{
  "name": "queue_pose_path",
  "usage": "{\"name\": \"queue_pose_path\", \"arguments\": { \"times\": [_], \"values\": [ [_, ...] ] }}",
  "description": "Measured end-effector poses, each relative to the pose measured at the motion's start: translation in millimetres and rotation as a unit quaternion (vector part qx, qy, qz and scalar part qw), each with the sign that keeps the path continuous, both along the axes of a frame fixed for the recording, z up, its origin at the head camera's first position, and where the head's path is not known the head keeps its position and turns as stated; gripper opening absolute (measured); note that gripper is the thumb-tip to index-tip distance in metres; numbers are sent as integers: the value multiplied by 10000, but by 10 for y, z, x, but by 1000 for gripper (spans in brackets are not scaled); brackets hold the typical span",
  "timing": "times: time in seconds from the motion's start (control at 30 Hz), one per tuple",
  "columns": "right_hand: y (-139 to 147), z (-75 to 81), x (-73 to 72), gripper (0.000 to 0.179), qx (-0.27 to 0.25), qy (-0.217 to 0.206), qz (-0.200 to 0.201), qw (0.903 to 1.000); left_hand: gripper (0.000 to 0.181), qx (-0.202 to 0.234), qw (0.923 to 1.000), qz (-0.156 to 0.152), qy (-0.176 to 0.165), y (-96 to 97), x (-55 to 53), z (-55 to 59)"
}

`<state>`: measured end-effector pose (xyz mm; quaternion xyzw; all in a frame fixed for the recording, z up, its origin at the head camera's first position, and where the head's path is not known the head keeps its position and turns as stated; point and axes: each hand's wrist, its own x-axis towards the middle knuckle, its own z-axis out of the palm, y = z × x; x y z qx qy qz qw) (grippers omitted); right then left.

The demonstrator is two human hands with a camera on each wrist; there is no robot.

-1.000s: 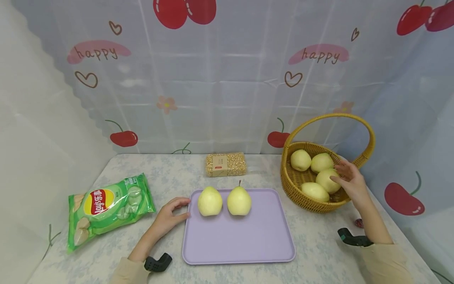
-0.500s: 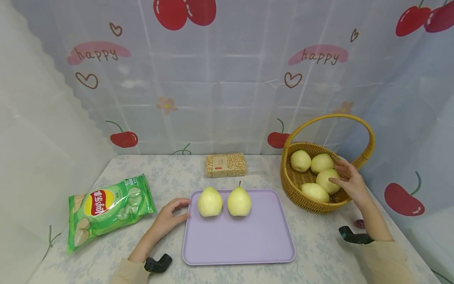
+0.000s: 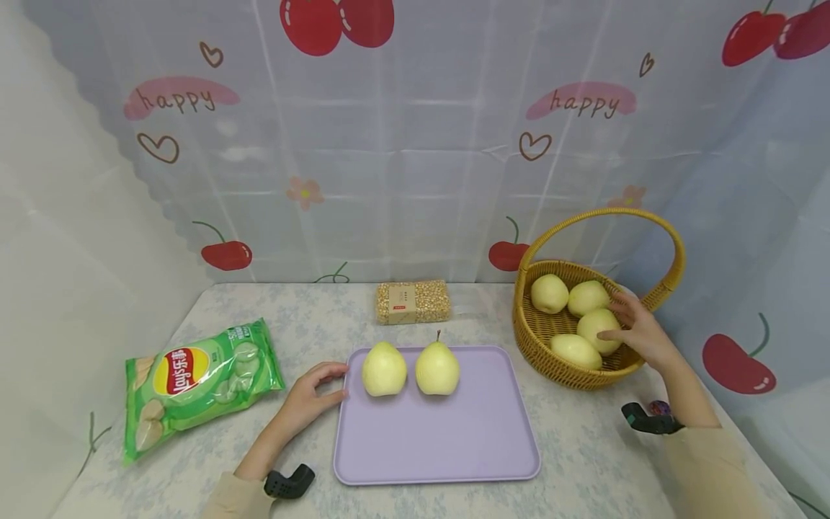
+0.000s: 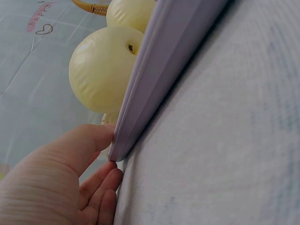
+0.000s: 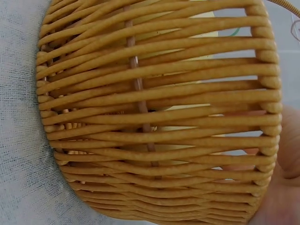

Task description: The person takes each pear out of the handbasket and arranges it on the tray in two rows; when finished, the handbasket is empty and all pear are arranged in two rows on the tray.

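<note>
In the head view, my right hand (image 3: pixel 642 335) reaches over the near right rim of a wicker basket (image 3: pixel 541 360). Its thumb and fingers lie around a pale yellow pear (image 3: pixel 593 330) among several pears. In the right wrist view, the basket's woven side (image 5: pixel 154 131) hides most of that hand. My left hand (image 3: pixel 310 396) touches the left edge of a lilac tray (image 3: pixel 434 447) near its far corner. The left wrist view shows its thumb at the rim, fingers (image 4: pixel 101 192) just beyond the corner. Two pears, a left one (image 3: pixel 384 369) and a right one (image 3: pixel 437 367), stand on the tray.
A green chip bag (image 3: pixel 201 386) lies left of the left hand. Behind the tray is a clear pack of yellow kernels (image 3: pixel 415 301). The basket's tall handle (image 3: pixel 609 211) arches above the pears. A small dark red item (image 3: pixel 659 408) lies by the right wrist.
My right hand has shifted slightly left and closer around the pear, its thumb now farther across the fruit. My left hand, the tray and its two pears look unmoved.
</note>
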<state>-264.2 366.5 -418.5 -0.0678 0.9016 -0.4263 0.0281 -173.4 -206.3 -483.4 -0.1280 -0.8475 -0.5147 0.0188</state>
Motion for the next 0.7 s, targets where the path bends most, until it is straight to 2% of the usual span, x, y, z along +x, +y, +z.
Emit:
{"name": "queue_pose_path", "arguments": {
  "times": [0.33,0.47,0.7],
  "values": [
    [31,-39,-32,102,103,96,861,9962,39,14,10000,-10,-45,3,8,17],
    [30,-60,-59,109,469,127,918,9946,39,18,10000,3,-57,5,10,21],
    [-16,-88,-75,114,1106,548,932,9880,39,7,10000,26,-63,7,2,13]
  ]
}}
